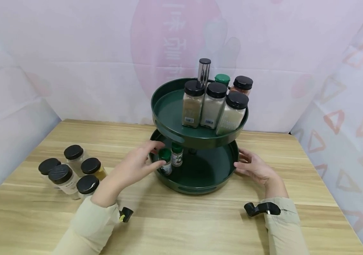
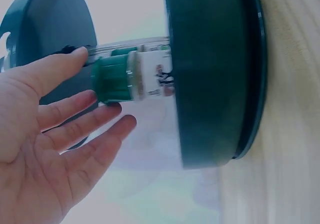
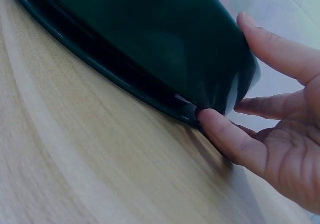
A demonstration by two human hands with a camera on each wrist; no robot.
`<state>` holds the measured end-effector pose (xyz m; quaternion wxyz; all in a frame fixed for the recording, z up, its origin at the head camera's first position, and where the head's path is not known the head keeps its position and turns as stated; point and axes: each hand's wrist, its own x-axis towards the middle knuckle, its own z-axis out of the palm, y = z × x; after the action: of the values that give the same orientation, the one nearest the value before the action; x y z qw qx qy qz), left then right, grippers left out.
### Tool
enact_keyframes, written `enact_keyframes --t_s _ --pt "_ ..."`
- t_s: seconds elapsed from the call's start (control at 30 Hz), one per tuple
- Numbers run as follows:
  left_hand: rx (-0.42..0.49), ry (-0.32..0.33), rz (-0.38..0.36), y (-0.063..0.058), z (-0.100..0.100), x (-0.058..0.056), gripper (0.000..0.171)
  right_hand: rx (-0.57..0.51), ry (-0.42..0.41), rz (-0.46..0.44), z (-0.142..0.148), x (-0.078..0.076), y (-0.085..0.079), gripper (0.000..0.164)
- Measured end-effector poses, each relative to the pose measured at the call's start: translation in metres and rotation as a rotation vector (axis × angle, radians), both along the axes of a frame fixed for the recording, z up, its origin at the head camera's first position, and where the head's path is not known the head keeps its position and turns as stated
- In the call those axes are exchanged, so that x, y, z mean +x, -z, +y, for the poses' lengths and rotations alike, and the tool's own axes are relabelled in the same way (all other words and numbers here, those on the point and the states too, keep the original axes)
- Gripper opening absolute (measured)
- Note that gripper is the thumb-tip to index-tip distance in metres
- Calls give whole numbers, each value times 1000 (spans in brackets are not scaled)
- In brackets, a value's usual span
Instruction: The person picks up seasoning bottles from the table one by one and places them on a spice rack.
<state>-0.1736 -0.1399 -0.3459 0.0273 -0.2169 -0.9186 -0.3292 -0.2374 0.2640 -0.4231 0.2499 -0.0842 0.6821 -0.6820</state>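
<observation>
While the left hand (image 1: pixel 137 161) has thumb and fingers spread around a green-capped small jar (image 1: pixel 167 167), contact unclear, the right hand (image 1: pixel 255 166) touches the outer wall of the lower tray (image 1: pixel 207 171), fingers apart. Small jar stands upright inside that tray, left side, just beside a second small jar (image 1: pixel 177 158). Upper tray (image 1: pixel 168 106): four black-capped jars (image 1: pixel 212 112), one green-capped container (image 1: pixel 222 78). Five more jars (image 1: pixel 70 185) grouped on table (image 1: pixel 184 219), left.

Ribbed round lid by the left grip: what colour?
The lid is green, clearest in the left wrist view.
</observation>
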Motion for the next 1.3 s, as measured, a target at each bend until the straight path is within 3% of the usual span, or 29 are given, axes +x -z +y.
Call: enact_keyframes --t_s 0.17,0.37,0.57,0.77,0.93,1.3 --pt "-21 -16 11 -11 -7 8 45 3 1 -3 2 -1 1 88" --pt "-86 -43 48 -31 -25 31 46 5 -2 -1 1 -1 1 89" --pt "-104 -80 150 -44 -49 49 41 6 -6 3 1 0 0 88" --pt "-140 -120 302 -40 -77 62 41 11 -1 -4 0 -1 0 87" --pt "-149 -149 376 -32 -97 70 41 10 4 -10 2 -2 1 87" --pt "-103 -168 330 -16 -127 90 44 6 4 -18 2 -2 0 87"
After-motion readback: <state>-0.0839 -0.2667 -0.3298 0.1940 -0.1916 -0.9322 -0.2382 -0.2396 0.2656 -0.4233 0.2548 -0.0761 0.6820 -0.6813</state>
